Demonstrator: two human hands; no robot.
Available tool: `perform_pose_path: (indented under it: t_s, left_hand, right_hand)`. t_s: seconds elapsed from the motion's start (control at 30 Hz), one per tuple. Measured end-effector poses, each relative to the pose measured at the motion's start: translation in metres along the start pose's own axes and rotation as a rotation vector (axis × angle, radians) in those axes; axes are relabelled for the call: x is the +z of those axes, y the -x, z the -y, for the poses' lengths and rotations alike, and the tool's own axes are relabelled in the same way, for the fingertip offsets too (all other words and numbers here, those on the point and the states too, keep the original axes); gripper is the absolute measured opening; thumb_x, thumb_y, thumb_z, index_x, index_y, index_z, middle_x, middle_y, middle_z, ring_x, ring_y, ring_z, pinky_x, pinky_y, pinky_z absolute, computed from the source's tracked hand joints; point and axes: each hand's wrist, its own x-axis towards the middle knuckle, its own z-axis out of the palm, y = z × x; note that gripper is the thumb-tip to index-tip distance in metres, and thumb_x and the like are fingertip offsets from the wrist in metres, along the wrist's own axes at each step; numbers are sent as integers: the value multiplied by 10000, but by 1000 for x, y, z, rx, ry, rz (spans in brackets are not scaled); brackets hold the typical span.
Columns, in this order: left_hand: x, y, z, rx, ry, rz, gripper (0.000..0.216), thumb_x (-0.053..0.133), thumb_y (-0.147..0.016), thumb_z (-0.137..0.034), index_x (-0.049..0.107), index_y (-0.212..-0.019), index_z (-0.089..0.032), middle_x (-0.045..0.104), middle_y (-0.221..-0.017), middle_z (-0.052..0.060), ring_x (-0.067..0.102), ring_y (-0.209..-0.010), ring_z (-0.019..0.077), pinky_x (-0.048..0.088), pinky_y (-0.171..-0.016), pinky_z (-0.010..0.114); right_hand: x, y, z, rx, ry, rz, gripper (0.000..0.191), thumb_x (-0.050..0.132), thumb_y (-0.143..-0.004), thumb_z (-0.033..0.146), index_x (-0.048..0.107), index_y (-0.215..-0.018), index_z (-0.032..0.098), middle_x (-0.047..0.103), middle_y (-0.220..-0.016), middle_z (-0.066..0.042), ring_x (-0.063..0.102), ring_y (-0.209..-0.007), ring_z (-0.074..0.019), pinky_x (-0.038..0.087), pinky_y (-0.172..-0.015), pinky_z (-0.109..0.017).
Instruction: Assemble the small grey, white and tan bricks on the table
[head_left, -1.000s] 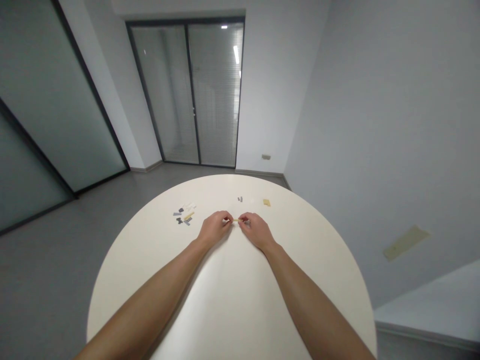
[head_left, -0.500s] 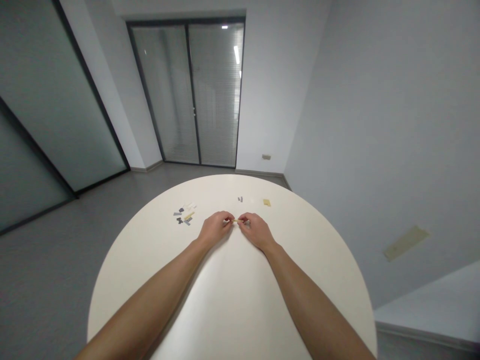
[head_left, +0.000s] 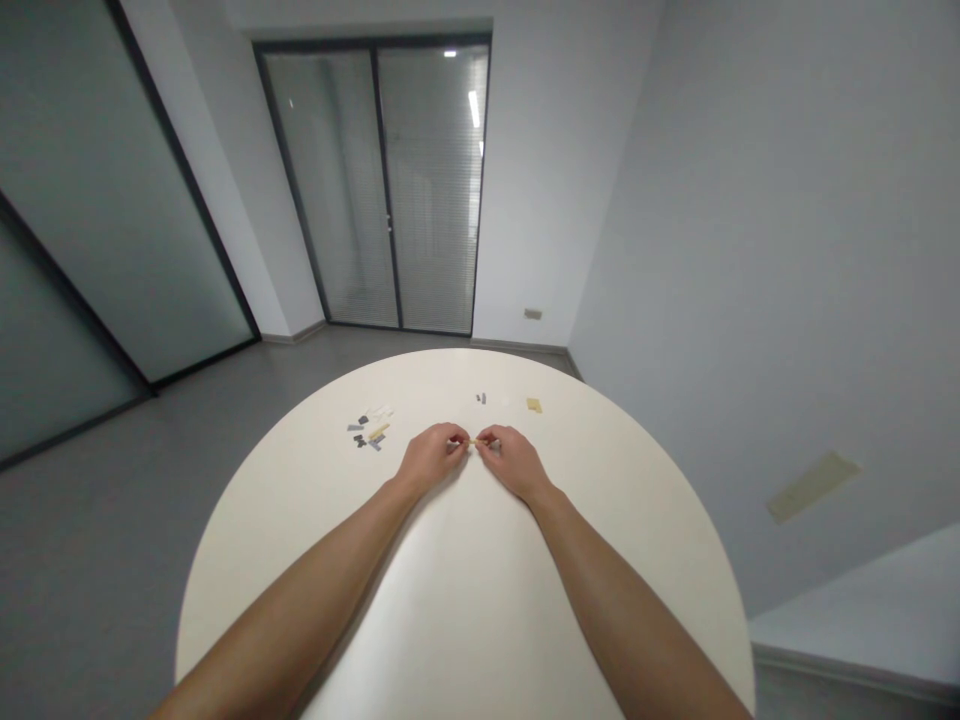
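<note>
My left hand (head_left: 433,456) and my right hand (head_left: 514,462) meet just past the middle of the round white table (head_left: 480,570). Their fingertips pinch a small tan stick-shaped piece (head_left: 472,442) between them, and the fingers hide most of it. To the left of my hands lies a loose group of small grey, black, white and tan building pieces (head_left: 367,430). Ahead of my hands are a small grey piece (head_left: 480,398) and a small tan plate (head_left: 533,405).
The round table's far edge (head_left: 450,350) curves in front of a grey floor. Beyond stand a glass double door with blinds (head_left: 375,190) and frosted glass panels (head_left: 97,220) at the left. A white wall (head_left: 720,250) runs along the right.
The camera view has shifted very slightly. My hands stay together on the tan piece, with no clear change in their grip.
</note>
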Motion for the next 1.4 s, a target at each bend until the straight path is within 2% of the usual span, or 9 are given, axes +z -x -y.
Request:
perform_pose_path:
  t_s: [0.77, 1.4]
  left_hand:
    - [0, 1, 0, -15, -28, 2, 213, 557, -912, -283, 730, -1031, -247, 745, -1027, 35, 654, -936, 199, 488, -808, 297]
    - [1, 0, 2, -10, -33, -13, 246, 530, -949, -337, 728, -1067, -250, 750, -1053, 40, 666, -965, 209, 493, -816, 299]
  right_hand:
    - [0, 0, -1, 3, 5, 6, 166, 584, -913, 223, 687, -1044, 235, 719, -1049, -36, 627, -1007, -181, 455, -907, -313]
    - [1, 0, -1, -6, 0, 2, 186, 552, -960, 289, 686, -1081, 245, 725, -1070, -32, 632, -1012, -195, 458, -905, -326]
